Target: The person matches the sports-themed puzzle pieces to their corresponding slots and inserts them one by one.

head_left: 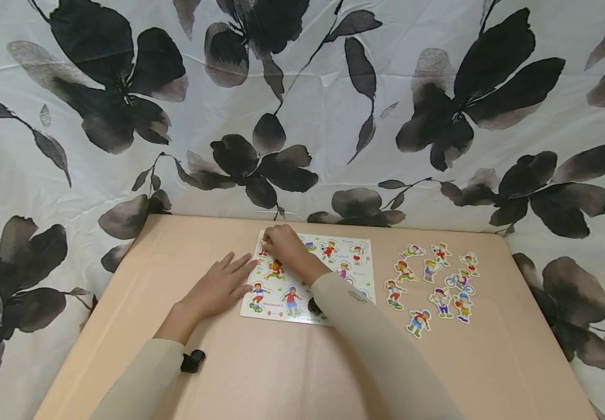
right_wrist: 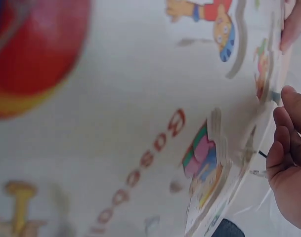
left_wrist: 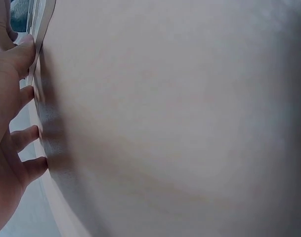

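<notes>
Several loose figures (head_left: 441,302) lay right of the picture board (head_left: 275,294), nearer the right hand (head_left: 287,248), whose curled fingers were at the board's far left corner; whether they pinched anything was unclear. The left hand (head_left: 222,286) lay spread at its left edge.

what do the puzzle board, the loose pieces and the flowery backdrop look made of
Puzzle board: probably wood or fibreboard, smooth printed face; pale cut edges around its figures show thickness. Loose pieces: perhaps the same, or stiff card; printed, white-bordered, too small to tell. Flowery backdrop: likely fabric, printed, given its creases.
</notes>
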`<action>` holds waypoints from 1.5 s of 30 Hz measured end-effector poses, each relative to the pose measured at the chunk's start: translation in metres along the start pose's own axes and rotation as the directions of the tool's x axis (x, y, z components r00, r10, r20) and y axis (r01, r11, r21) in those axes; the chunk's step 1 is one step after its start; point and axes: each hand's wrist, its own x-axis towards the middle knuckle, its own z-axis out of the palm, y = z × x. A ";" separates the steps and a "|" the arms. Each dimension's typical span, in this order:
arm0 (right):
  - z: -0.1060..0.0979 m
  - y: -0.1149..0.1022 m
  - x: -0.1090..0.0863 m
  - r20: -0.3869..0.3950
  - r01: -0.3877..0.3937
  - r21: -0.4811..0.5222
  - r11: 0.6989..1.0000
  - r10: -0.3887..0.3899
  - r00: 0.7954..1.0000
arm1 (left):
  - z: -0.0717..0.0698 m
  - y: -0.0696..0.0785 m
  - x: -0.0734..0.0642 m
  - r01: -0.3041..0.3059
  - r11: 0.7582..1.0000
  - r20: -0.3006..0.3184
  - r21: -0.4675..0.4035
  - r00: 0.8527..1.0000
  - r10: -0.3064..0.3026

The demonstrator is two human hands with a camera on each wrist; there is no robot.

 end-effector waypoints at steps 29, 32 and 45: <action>-0.076 0.149 -0.125 -0.189 -0.124 0.301 0.945 0.187 0.964 | -0.003 0.005 0.003 -0.001 1.000 0.007 -0.004 1.000 0.001; -0.082 0.169 -0.143 -0.198 -0.171 0.299 0.939 0.236 0.951 | -0.004 0.005 0.002 0.003 1.000 0.009 -0.012 1.000 -0.003; -0.094 0.237 -0.203 -0.237 -0.356 0.221 0.908 0.404 0.884 | 0.002 0.000 0.000 -0.016 1.000 -0.002 0.003 1.000 0.016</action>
